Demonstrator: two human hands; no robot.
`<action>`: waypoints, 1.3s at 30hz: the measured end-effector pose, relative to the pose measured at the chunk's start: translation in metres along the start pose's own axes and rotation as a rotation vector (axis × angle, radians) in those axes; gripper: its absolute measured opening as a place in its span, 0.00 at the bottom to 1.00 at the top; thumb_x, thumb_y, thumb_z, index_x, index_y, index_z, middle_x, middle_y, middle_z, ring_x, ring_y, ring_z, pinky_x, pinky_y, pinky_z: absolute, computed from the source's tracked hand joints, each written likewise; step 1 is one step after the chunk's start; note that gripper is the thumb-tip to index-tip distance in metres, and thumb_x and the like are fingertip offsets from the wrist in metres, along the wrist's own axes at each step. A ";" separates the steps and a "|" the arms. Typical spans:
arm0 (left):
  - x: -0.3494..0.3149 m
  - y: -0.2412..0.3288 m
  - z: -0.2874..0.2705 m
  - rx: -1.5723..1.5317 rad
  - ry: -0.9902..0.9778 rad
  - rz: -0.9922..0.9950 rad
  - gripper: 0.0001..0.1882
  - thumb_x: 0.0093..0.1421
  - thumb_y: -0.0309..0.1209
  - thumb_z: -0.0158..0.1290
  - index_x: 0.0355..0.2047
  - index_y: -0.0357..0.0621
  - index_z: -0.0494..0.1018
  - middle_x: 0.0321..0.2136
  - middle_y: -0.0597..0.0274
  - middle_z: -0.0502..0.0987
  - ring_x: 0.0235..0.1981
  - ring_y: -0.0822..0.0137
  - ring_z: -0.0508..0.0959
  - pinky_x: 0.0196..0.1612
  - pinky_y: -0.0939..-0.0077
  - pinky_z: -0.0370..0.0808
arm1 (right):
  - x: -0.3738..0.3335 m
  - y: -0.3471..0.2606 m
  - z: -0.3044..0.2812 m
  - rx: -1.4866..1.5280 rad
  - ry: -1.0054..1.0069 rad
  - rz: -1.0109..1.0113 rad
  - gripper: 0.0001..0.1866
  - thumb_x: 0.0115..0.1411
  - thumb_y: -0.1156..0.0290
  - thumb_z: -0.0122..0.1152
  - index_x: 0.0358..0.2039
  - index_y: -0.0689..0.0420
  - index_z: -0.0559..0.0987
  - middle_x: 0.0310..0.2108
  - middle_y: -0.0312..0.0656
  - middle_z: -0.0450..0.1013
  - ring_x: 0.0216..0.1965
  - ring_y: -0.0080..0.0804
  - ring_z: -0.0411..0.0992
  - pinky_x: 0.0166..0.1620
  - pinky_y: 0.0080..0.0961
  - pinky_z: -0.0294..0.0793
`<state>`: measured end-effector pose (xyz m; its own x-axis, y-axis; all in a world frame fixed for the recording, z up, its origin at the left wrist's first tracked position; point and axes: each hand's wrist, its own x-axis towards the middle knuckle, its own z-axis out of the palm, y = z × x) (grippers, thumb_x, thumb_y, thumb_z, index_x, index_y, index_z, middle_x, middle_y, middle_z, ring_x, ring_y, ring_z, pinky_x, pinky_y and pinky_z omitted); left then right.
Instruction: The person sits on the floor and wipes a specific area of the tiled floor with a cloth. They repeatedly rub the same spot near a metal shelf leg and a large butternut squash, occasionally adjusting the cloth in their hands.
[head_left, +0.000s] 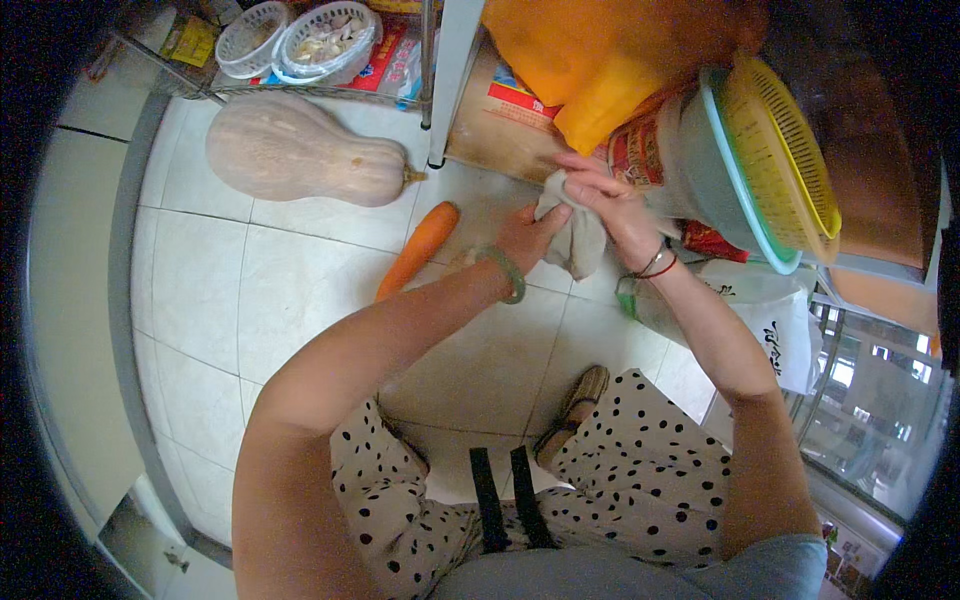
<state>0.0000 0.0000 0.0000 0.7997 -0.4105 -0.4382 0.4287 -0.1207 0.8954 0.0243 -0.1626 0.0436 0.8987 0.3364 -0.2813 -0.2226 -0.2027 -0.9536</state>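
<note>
A crumpled off-white cloth (577, 245) hangs between my two hands, above the tiled floor. My left hand (527, 232), with a green bangle on its wrist, is closed round the cloth's left side. My right hand (622, 215), wearing thin bracelets, has its thumb pressed on the cloth's upper part, and its fingers reach up and left, slightly blurred. On the floor to the left of my hands lies an orange carrot (420, 248), its lower end hidden by my left forearm. Farther left a large pale butternut squash (300, 150) rests on its side.
White baskets (330, 45) sit on a low rack at the far left, one holding garlic-like bulbs. An orange cloth (580, 60) drapes above a printed tub (640, 150). Yellow and pale-blue basins (785, 150) stand on edge at right, above a white plastic bag (750, 310).
</note>
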 end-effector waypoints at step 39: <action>0.035 -0.022 -0.077 1.402 0.126 0.042 0.33 0.57 0.26 0.41 0.63 0.56 0.46 0.64 0.48 0.37 0.34 0.56 0.79 0.35 0.64 0.76 | 0.069 0.040 0.037 -1.594 0.170 -0.385 0.18 0.54 0.72 0.47 0.45 0.46 0.73 0.34 0.42 0.67 0.30 0.39 0.72 0.24 0.32 0.74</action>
<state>0.0503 0.0579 -0.0414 0.8651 -0.3625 -0.3466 -0.3053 -0.9289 0.2094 0.0638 -0.1133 -0.0179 0.8584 0.5108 0.0480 0.5012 -0.8549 0.1340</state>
